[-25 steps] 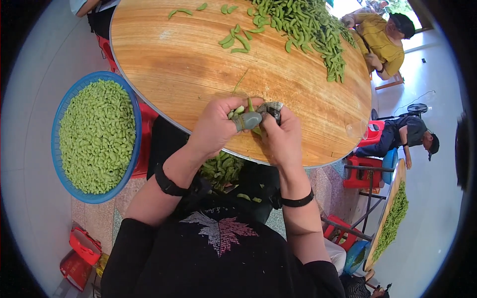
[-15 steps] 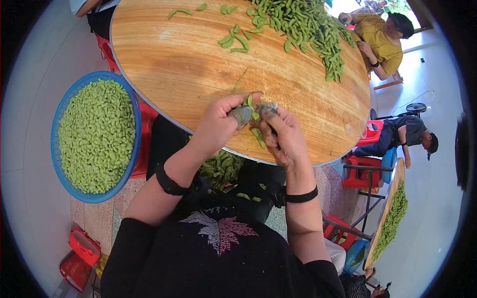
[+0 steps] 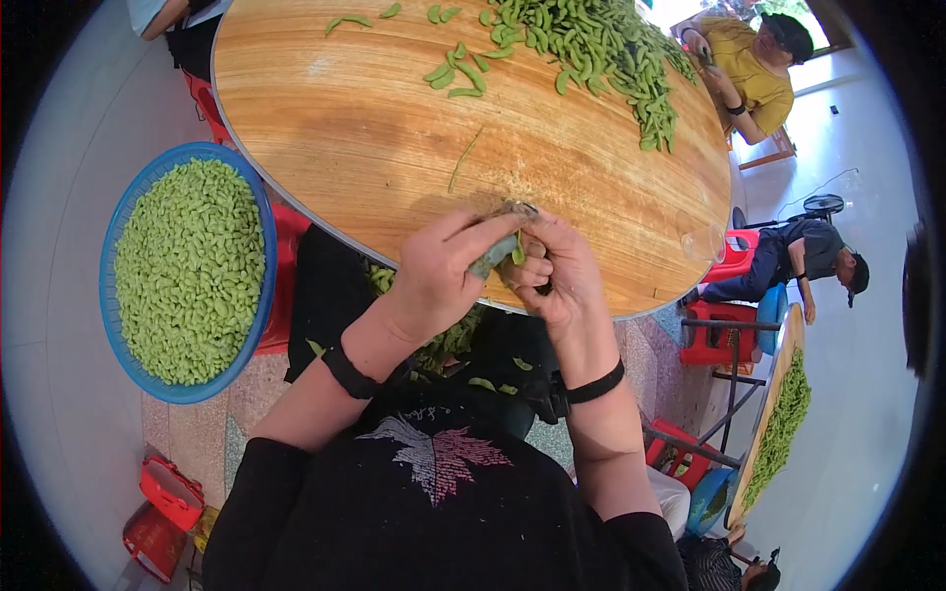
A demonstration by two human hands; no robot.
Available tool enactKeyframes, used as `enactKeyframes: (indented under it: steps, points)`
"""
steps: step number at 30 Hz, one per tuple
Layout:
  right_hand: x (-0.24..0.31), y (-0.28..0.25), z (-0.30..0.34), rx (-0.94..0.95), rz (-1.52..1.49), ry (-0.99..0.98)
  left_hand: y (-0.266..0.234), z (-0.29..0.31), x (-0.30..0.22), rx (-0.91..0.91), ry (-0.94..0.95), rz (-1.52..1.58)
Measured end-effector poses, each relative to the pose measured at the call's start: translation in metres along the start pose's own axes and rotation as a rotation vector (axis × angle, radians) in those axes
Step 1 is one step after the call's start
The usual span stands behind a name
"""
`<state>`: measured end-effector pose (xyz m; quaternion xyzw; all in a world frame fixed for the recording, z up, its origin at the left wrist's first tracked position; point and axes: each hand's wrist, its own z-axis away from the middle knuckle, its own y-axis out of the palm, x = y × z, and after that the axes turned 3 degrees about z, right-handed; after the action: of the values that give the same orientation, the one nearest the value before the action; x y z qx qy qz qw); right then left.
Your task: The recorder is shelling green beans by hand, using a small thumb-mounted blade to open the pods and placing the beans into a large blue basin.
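My left hand (image 3: 439, 264) and my right hand (image 3: 560, 268) meet over the near edge of the round wooden table (image 3: 345, 148). Fingers of both are closed around a green soybean pod (image 3: 518, 250), of which only a small part shows. A grey-green cover wraps my left thumb, and a dark wrap shows at a fingertip of my right hand. Farther off on the tabletop lies a big heap of soybean pods (image 3: 591, 44), with several loose pods (image 3: 458, 74) to its left. Below the table edge, green pods or husks (image 3: 448, 340) lie by my lap, partly hidden by my left arm.
At left, a blue basket (image 3: 110, 295) full of shelled green beans (image 3: 187, 276) stands on a red stool (image 3: 284, 276). A clear cup (image 3: 702, 242) sits near the table's right edge. A person in yellow (image 3: 754, 74) handles pods across it. Another table (image 3: 734, 497) bears more pods.
My hands have come closer together, the left one moving right and slightly down. The loose pod hanging below my right hand is no longer visible. A green piece now appears by my left forearm.
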<state>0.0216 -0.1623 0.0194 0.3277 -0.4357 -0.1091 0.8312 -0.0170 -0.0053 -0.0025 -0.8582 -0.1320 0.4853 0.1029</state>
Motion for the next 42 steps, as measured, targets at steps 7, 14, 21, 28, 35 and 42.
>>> enactKeyframes:
  steps: [7,14,21,28,35,42]
  points:
    - [-0.01,0.024,-0.003,-0.179,0.606,-0.375,0.008,-0.008,0.008,-0.22,-0.009,0.025]
    - [0.034,0.023,0.003,0.459,1.728,-0.222,-0.021,-0.029,0.028,-0.324,-0.617,0.913]
    - [0.069,0.046,-0.104,-0.085,1.982,-0.71,-0.023,-0.029,0.028,-0.19,-0.541,1.004]
    - [0.067,0.024,-0.131,-0.184,2.257,-0.764,-0.021,-0.027,0.03,-0.151,-0.57,0.952]
    - [0.043,0.044,-0.042,0.036,0.785,0.07,-0.026,-0.028,0.026,-0.114,-0.707,1.088]
    - [0.022,0.044,-0.003,0.1,0.739,0.02,-0.015,-0.017,0.024,-0.134,-0.627,1.321]
